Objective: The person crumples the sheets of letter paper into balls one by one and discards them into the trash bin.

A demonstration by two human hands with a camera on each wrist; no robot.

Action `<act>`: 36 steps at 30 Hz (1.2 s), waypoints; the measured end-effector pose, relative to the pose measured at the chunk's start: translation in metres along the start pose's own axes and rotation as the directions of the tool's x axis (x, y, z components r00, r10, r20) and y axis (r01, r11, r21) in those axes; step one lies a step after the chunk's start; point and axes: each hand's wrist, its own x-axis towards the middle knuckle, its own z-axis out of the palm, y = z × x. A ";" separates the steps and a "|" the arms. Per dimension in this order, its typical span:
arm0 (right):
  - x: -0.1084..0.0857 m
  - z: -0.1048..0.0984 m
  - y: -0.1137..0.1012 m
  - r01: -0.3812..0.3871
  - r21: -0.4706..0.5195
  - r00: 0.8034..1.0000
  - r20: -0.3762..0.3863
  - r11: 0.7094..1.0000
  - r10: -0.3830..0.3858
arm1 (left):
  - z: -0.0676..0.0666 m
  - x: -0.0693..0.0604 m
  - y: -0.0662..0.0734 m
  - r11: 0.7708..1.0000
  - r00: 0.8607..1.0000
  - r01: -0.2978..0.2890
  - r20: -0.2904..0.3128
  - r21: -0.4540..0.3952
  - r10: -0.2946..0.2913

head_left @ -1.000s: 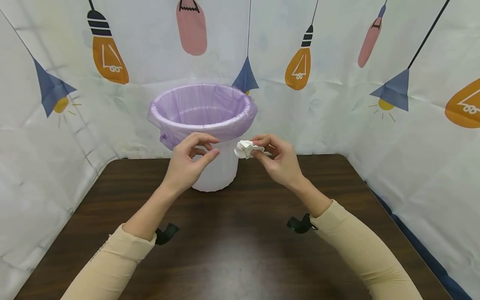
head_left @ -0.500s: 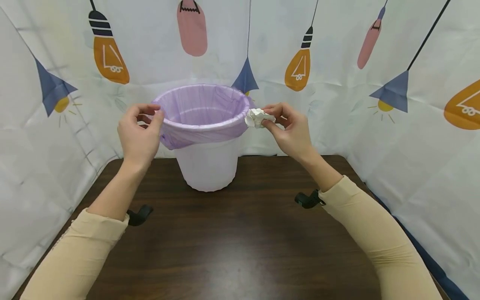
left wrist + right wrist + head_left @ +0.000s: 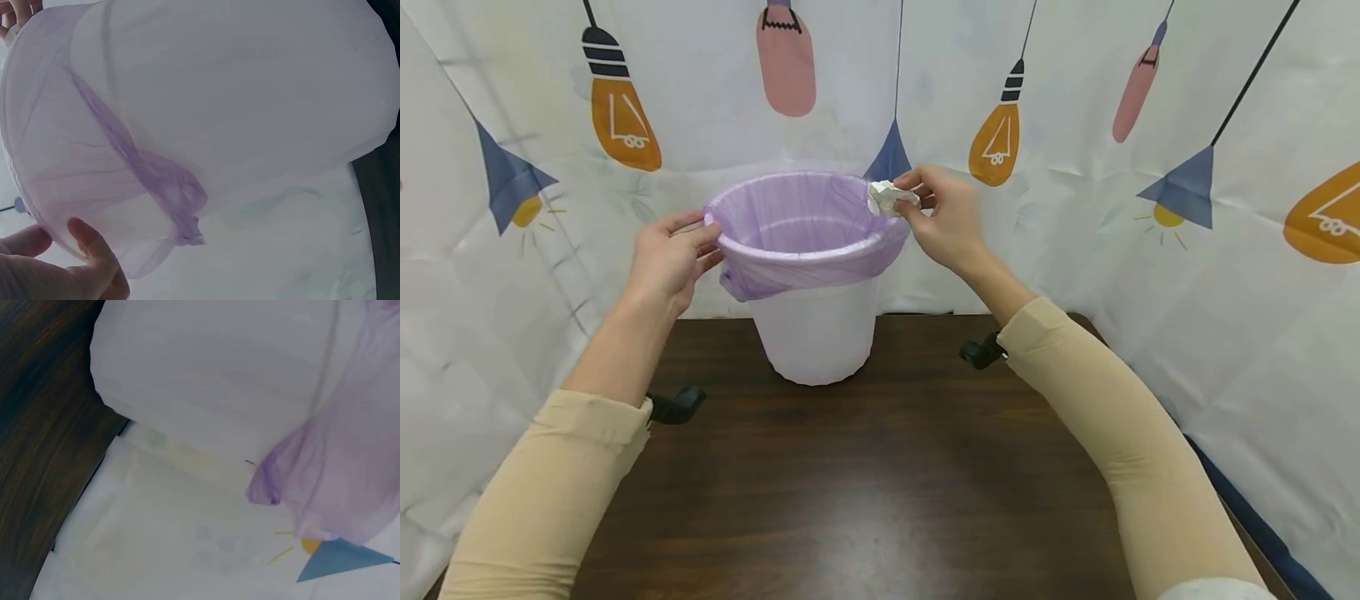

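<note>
A white trash can (image 3: 823, 333) lined with a purple plastic bag (image 3: 805, 268) stands upright at the back of the table. At the can's left rim is my left hand (image 3: 668, 254), its fingers and thumb on either side of the lined edge; the left wrist view shows the thumb (image 3: 90, 240) against the bag's outer side. A crumpled piece of white paper (image 3: 889, 198) is pinched between the fingertips of my right hand (image 3: 943, 212), over the can's right rim. The right wrist view shows the can (image 3: 219, 369) and bag (image 3: 350, 462), not the right hand.
The dark wooden table (image 3: 835, 492) spreads out in front of the can. A white curtain (image 3: 1067, 108) printed with bulbs and lamps hangs behind and at both sides. Black camera mounts (image 3: 677, 406) sit at both wrists.
Both hands have risen from in front of the can and parted. The left has reached the left rim; the right has carried the paper up, then inward over the right rim.
</note>
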 end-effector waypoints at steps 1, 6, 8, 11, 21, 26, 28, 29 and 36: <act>0.002 0.003 0.003 -0.006 -0.013 1.000 0.019 1.000 0.007 | 0.000 0.001 0.000 1.000 1.000 0.011 0.008 -0.017 -0.011; 0.014 0.014 0.011 -0.025 -0.055 0.995 0.097 0.998 0.031 | 0.002 0.005 0.003 0.995 0.999 0.050 0.026 -0.082 -0.048; 0.016 0.019 0.014 -0.046 -0.073 0.992 0.115 0.996 0.054 | 0.003 0.006 0.004 0.993 0.998 0.062 0.030 -0.099 -0.060; 0.018 0.024 0.017 -0.090 -0.114 0.983 0.151 0.989 0.107 | 0.004 0.006 0.004 0.991 0.996 0.081 0.036 -0.109 -0.077; 0.018 0.030 0.015 -0.187 -0.044 0.965 0.177 0.981 0.192 | 0.003 0.005 0.001 0.990 0.996 0.077 0.048 -0.115 -0.072; 0.013 0.022 0.016 -0.139 -0.096 0.974 0.168 0.986 0.154 | -0.002 0.002 -0.001 0.990 0.994 0.071 0.087 -0.123 -0.060; 0.009 0.016 0.017 -0.113 -0.118 0.977 0.167 0.987 0.132 | -0.004 0.001 -0.004 0.993 0.994 0.063 0.096 -0.097 -0.054; 0.006 0.012 0.019 -0.102 -0.132 0.979 0.165 0.986 0.123 | -0.006 0.000 -0.006 0.996 0.994 0.052 0.098 -0.069 -0.045; -0.022 -0.021 0.038 -0.077 -0.204 0.977 0.182 0.976 0.115 | -0.021 -0.003 -0.023 0.975 0.995 -0.080 0.073 0.208 0.066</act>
